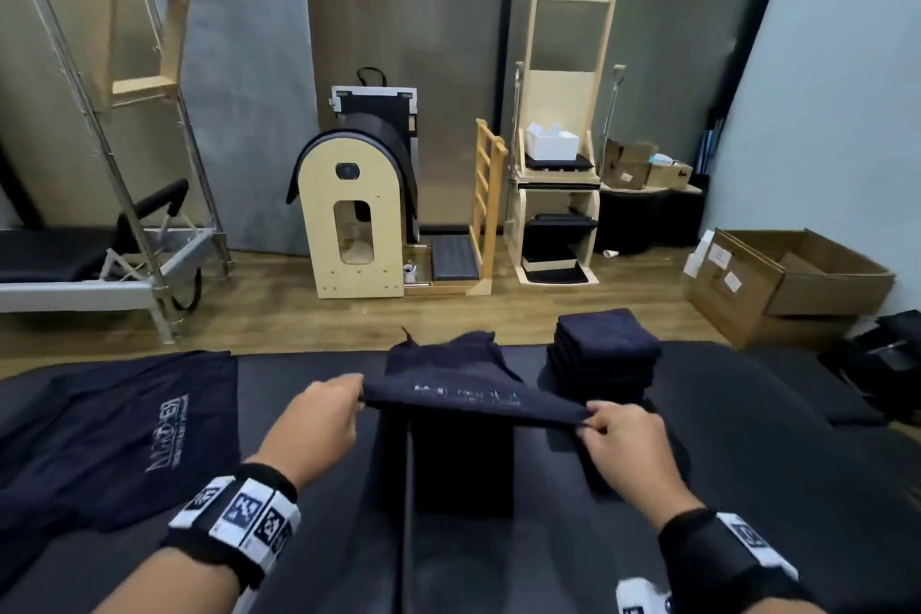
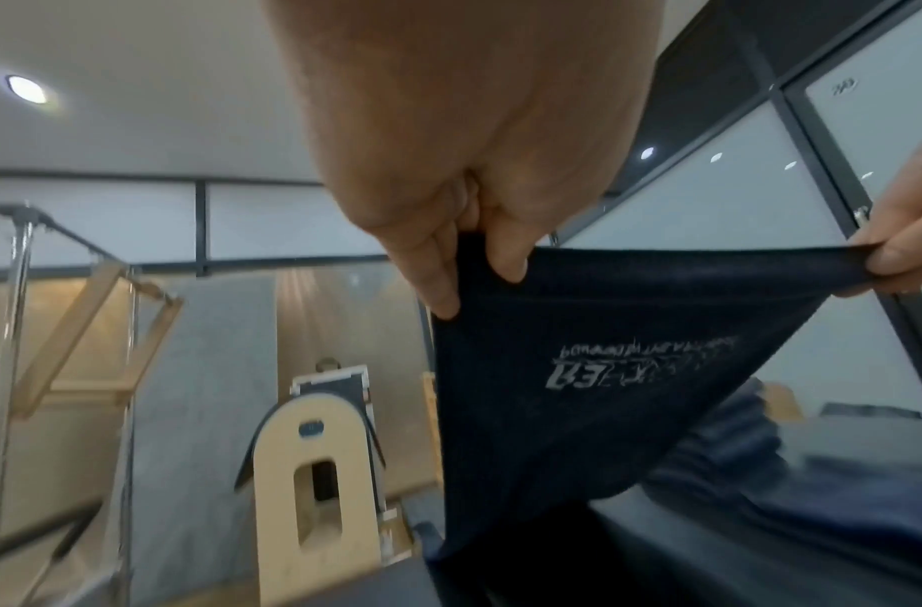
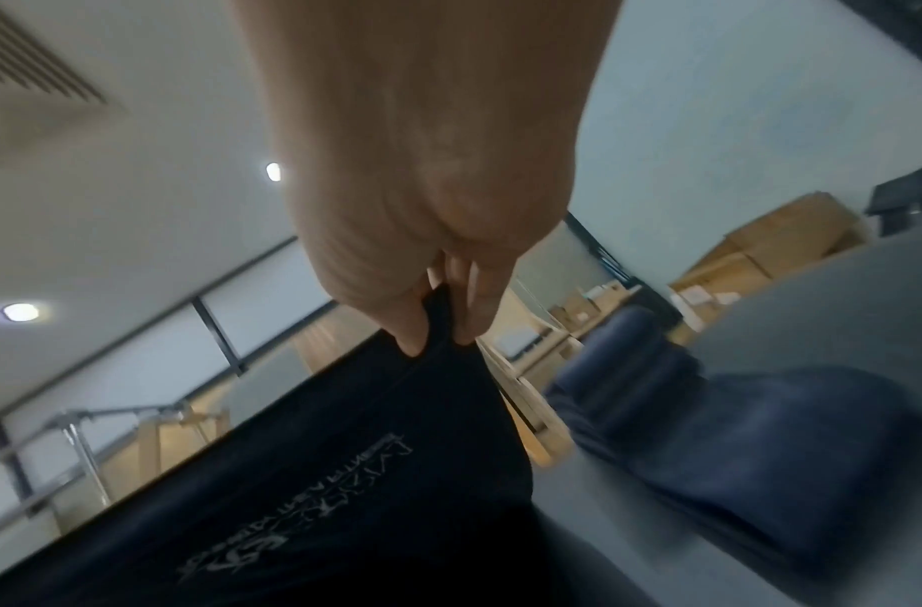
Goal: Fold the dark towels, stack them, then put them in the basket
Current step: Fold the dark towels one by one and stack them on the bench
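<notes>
— Hands at inspection?
— Left hand (image 1: 326, 406) and right hand (image 1: 615, 434) each pinched a corner of the dark towel (image 1: 463, 396), stretched above the mat (image 1: 747, 439).
— Anything only the head view recorded?
— The folded stack (image 1: 603, 354) beside it – another towel (image 1: 119, 429) lay spread at left

Towel (image 1: 473, 401): dark matt cloth, pale print. Mat (image 1: 747, 439): smooth, slight sheen. Floor (image 1: 279, 309): glossy wood.
</notes>
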